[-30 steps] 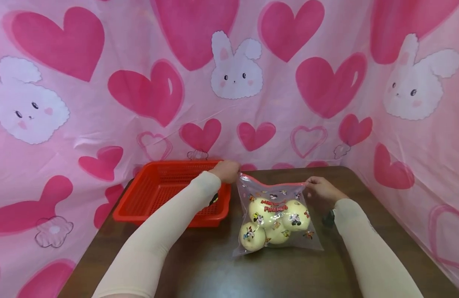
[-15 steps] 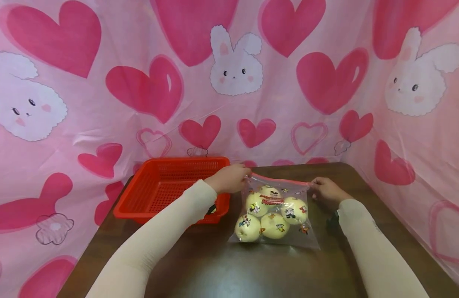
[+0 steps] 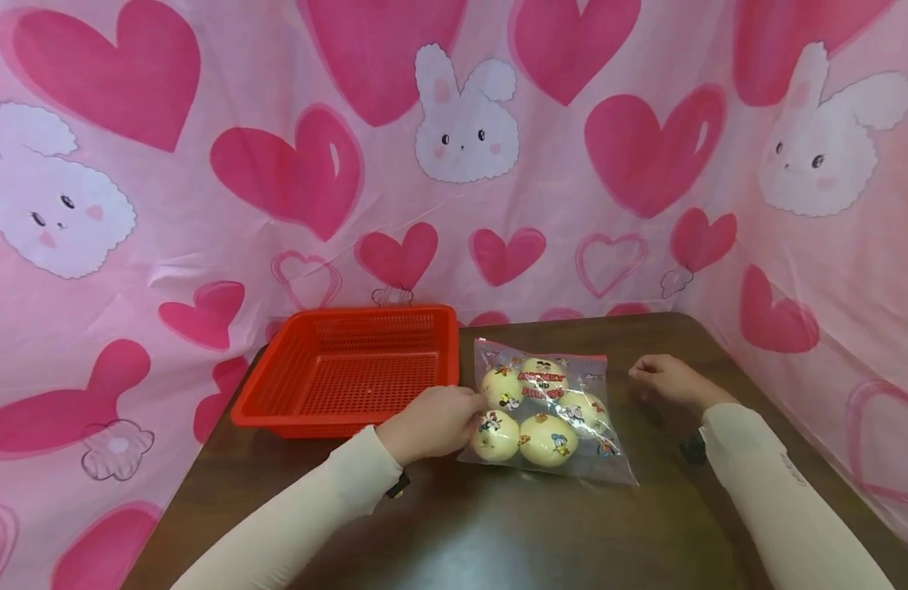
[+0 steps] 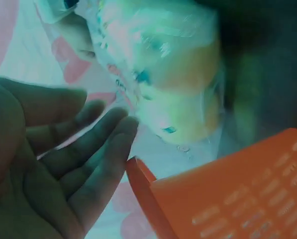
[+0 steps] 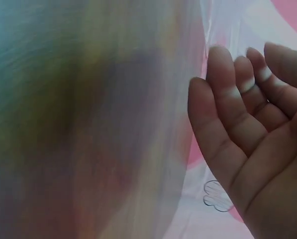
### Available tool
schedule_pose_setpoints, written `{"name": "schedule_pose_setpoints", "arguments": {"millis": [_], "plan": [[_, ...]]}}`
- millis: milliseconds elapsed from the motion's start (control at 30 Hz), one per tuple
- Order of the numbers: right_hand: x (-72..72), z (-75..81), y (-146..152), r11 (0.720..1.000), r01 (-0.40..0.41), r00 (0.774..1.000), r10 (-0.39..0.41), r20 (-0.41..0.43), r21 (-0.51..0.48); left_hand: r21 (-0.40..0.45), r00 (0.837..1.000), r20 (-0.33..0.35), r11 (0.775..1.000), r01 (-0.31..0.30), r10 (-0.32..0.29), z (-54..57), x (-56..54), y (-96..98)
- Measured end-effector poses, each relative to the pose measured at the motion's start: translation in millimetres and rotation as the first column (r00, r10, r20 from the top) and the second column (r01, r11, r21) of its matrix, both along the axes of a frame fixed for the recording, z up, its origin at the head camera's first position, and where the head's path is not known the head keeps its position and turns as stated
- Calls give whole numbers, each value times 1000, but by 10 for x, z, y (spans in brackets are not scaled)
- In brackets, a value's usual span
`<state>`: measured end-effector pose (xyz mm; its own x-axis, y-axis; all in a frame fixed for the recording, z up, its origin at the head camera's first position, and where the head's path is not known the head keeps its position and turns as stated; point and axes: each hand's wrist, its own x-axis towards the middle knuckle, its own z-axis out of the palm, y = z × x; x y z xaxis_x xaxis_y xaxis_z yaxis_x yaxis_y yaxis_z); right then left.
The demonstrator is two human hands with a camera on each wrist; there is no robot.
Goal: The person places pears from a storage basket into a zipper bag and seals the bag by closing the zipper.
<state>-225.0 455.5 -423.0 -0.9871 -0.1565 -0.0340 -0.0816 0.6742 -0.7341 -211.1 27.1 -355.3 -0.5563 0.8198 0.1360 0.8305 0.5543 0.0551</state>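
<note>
A clear zip bag (image 3: 572, 460) with printed cartoon figures and a red top strip lies flat on the table. Several pale yellow round fruits (image 3: 548, 440) show through it. At the bag's left edge is my left hand (image 3: 435, 422); in the left wrist view, that hand (image 4: 73, 154) has loosely bent fingers, thumb apart, and nothing in its grasp. Whether its fingertips touch the plastic I cannot tell. Off the bag's right side, my right hand (image 3: 664, 381) is apart from it. The right wrist view shows this hand (image 5: 252, 124) with relaxed, slightly bent fingers holding nothing.
To the left of the bag stands a red perforated plastic basket (image 3: 365, 385), with nothing visible inside. Beneath everything is a dark brown table (image 3: 557, 541). A pink cloth (image 3: 557, 197) printed with hearts and rabbits hangs behind and along the sides.
Both hands have let go of the bag's top corners. The bag has settled flat, its fruits spread out. My left hand has come down toward its lower left; my right hand has drawn right.
</note>
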Motion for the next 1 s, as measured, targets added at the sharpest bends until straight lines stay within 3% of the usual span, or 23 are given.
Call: {"name": "schedule_pose_setpoints", "arguments": {"millis": [100, 200, 267, 333, 400, 433, 500, 567, 600, 633, 667, 733, 800, 867, 1000], "plan": [[160, 6, -16, 1000, -23, 999, 23, 27, 7, 57, 999, -27, 998, -30, 32, -106, 146, -83], [342, -19, -46, 996, -62, 994, 68, 88, -65, 94, 995, 52, 992, -86, 81, -257, 255, -173], [454, -37, -70, 984, -120, 980, 139, 141, -134, 92, 977, 160, 984, -154, 138, -381, 282, -236], [546, -64, -100, 960, -191, 954, 231, 194, -204, 73, 941, 280, 973, -217, 189, -496, 281, -289], [616, -94, -132, 937, -250, 921, 307, 238, -243, 68, 867, 449, 959, -275, 217, -597, 261, -323], [642, -110, -148, 927, -283, 906, 343, 248, -246, 82, 815, 539, 949, -303, 214, -639, 244, -327], [679, -141, -185, 910, -334, 882, 394, 258, -245, 127, 683, 709, 920, -371, 177, -704, 206, -326], [705, -172, -225, 896, -370, 865, 428, 262, -244, 167, 535, 837, 878, -448, 114, -764, 166, -318], [702, -173, -250, 886, -392, 857, 449, 253, -246, 184, 482, 872, 858, -479, 81, -777, 142, -320], [699, -173, -275, 874, -415, 846, 473, 245, -253, 198, 440, 896, 842, -503, 52, -794, 118, -323], [696, -172, -299, 860, -437, 834, 497, 239, -264, 209, 409, 912, 829, -519, 26, -808, 97, -329], [694, -167, -342, 832, -474, 812, 540, 221, -289, 221, 357, 934, 811, -542, -16, -840, 67, -337], [692, -162, -375, 814, -497, 800, 565, 205, -301, 230, 336, 941, 803, -550, -40, -858, 58, -343], [687, -164, -396, 805, -510, 796, 576, 188, -303, 242, 329, 943, 794, -558, -56, -876, 59, -342], [692, -216, -426, 808, -516, 815, 566, 128, -283, 256, 334, 940, 778, -574, -63, -910, 110, -326]]}}
